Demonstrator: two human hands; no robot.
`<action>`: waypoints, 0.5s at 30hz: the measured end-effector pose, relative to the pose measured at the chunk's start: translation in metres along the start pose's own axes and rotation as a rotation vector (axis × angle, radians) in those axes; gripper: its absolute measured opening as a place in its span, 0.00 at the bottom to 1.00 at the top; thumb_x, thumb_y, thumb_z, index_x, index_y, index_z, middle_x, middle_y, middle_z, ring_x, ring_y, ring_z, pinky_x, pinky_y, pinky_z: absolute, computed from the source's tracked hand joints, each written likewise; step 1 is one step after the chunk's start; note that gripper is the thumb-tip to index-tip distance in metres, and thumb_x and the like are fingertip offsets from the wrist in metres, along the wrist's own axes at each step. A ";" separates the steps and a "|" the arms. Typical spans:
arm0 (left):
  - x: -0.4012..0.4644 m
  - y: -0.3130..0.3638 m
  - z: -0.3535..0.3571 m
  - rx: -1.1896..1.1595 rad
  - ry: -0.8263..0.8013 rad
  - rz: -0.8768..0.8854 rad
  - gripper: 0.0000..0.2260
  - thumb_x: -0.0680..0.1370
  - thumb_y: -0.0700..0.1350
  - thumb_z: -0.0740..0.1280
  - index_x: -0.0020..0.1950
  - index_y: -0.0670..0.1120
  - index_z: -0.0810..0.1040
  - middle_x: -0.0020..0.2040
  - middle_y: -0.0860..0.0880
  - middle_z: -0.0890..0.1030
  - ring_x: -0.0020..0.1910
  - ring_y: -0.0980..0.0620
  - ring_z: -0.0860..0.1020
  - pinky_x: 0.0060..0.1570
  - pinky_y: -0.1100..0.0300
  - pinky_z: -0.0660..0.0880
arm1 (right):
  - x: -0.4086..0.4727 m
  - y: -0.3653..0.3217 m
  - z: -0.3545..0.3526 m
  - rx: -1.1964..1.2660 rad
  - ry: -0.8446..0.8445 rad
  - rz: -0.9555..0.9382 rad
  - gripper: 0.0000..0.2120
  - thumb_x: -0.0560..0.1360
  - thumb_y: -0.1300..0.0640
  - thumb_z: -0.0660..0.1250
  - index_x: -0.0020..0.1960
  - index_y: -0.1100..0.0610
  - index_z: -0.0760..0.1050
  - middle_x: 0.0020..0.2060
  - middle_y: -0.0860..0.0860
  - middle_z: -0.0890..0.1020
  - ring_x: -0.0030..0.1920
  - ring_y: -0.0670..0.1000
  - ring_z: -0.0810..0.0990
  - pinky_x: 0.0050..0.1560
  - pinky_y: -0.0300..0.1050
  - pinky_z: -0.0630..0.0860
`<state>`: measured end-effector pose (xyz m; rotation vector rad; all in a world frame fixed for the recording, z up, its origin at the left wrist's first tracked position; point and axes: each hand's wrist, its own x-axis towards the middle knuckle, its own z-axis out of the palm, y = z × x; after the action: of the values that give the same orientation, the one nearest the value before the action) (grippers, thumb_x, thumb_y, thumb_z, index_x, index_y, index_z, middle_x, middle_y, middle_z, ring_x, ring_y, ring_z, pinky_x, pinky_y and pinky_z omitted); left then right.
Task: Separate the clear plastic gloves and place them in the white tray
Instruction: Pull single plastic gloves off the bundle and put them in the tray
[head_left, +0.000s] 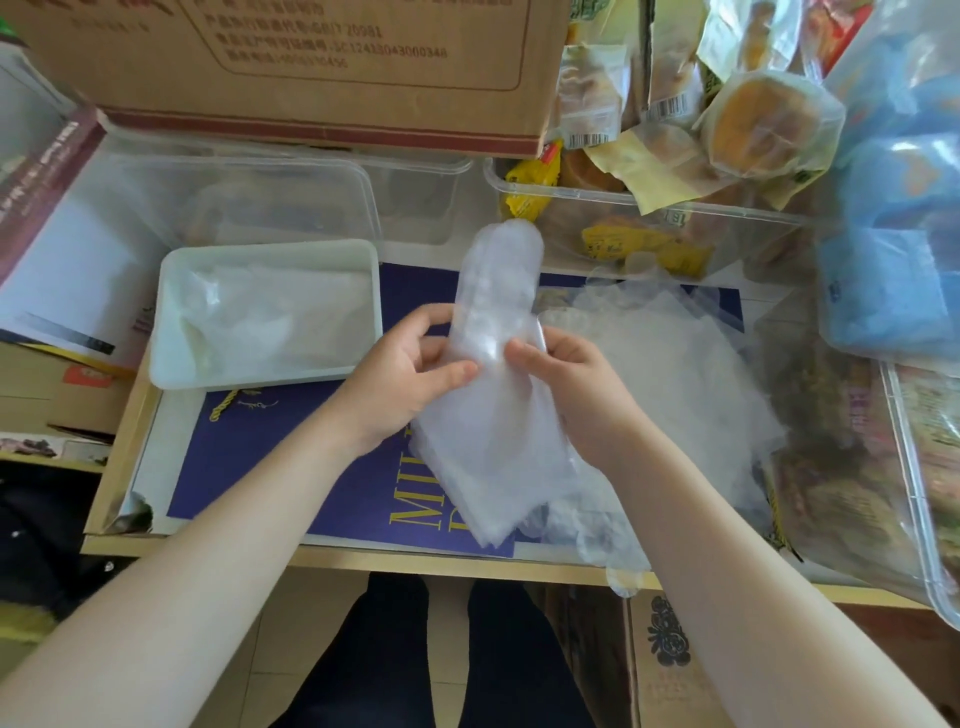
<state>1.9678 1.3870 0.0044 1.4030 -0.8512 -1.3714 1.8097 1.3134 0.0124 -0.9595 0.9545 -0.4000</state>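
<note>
Left hand (415, 364) and right hand (563, 384) close together, both pinching a folded clear plastic glove (493, 332), held above a blue printed sheet (291, 441). White tray (171, 291) to the left, already holding gloves. Loose glove pile (670, 353) right. Cardboard box (322, 67) behind.
</note>
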 end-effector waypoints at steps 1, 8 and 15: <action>-0.001 0.000 0.000 -0.008 0.056 0.024 0.17 0.74 0.35 0.68 0.55 0.52 0.69 0.38 0.52 0.83 0.37 0.56 0.81 0.39 0.62 0.77 | 0.001 0.000 0.001 -0.005 0.045 0.002 0.08 0.77 0.62 0.62 0.52 0.65 0.76 0.43 0.59 0.81 0.42 0.55 0.80 0.45 0.48 0.77; -0.003 0.001 -0.009 0.212 0.184 0.205 0.13 0.76 0.42 0.64 0.41 0.62 0.72 0.32 0.52 0.76 0.33 0.52 0.71 0.36 0.63 0.70 | 0.001 -0.002 0.004 -0.111 0.122 -0.271 0.11 0.78 0.68 0.59 0.46 0.52 0.64 0.27 0.53 0.71 0.27 0.51 0.69 0.29 0.40 0.67; -0.008 0.006 -0.010 0.276 0.168 0.121 0.12 0.78 0.43 0.65 0.53 0.61 0.77 0.48 0.55 0.81 0.46 0.64 0.76 0.50 0.71 0.68 | 0.003 -0.013 0.006 -0.523 0.000 -0.336 0.22 0.76 0.73 0.57 0.53 0.47 0.77 0.30 0.46 0.72 0.32 0.44 0.68 0.35 0.33 0.66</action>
<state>1.9774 1.3945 0.0118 1.6226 -1.0238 -1.0578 1.8174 1.3070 0.0233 -1.6079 0.9154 -0.4394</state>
